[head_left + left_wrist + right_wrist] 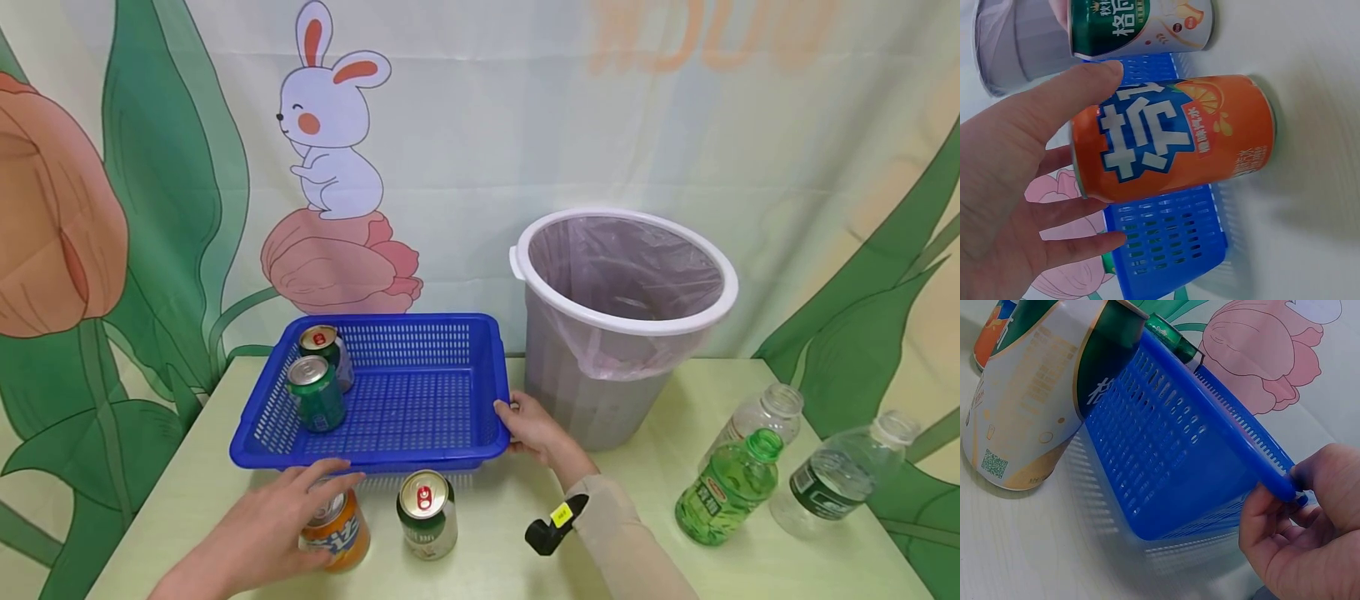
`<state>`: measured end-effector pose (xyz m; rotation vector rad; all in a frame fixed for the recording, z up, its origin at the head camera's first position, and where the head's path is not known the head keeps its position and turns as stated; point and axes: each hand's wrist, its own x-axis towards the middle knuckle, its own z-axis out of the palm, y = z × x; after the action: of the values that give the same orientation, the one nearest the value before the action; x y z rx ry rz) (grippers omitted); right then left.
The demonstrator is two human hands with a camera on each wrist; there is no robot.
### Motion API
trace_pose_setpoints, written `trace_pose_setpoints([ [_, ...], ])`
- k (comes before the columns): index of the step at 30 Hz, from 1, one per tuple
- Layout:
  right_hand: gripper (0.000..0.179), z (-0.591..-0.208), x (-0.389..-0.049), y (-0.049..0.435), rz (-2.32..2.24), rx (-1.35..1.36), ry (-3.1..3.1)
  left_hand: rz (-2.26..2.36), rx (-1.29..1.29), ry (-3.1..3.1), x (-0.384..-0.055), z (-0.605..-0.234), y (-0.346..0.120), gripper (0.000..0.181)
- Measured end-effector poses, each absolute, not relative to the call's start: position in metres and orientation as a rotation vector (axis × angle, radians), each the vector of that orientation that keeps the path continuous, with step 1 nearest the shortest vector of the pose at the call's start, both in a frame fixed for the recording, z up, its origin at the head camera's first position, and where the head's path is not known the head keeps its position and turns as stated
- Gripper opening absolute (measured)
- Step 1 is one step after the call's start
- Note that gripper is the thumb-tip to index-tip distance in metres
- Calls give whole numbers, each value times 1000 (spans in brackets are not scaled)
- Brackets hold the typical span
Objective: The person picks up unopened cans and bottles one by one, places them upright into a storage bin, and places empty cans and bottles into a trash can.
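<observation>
My left hand [262, 521] is beside an orange soda can [1172, 137] on the table, its fingers spread and fairly straight. In the left wrist view the thumb overlaps the can's near end; firm contact cannot be made out. With thumb and fingers, my right hand [1304, 531] pinches the right rim of a blue plastic basket [408, 457]. Two cans stand inside at its left: a green can [317, 400] and a gold-topped can [320, 337] behind it. A green and white can [429, 517] stands upright in front of the basket, right of the orange one.
A grey bin [592, 400] with a white rim and a plastic liner stands right of the basket. Toward the right edge of the table are a green bottle [727, 492] and two clear bottles [832, 487]. A printed curtain [465, 167] hangs behind.
</observation>
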<state>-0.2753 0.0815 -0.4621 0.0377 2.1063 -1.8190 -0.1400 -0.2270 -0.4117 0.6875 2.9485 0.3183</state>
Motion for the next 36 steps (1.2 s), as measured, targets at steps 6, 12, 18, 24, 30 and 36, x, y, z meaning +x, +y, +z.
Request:
trace_pose_setpoints([
  [6,22,-462,-276,82,-1829,30,2092,314,742,2963,-140,-418,-228,72],
  [12,21,-463,-276,82,-1837,20,2083,308,717,2935,-142,-421,-227,71],
  [18,24,-463,-275,82,-1844,14,2076,328,718,2906,-146,-424,-225,72],
  [24,24,-462,-275,82,-1844,19,2076,340,725,2900,-147,-427,-225,74],
  [30,25,-461,-274,82,-1841,28,2069,353,735,2895,-148,-429,-224,74],
  [36,27,-460,-273,81,-1847,24,2067,369,769,2902,-148,-428,-224,70],
])
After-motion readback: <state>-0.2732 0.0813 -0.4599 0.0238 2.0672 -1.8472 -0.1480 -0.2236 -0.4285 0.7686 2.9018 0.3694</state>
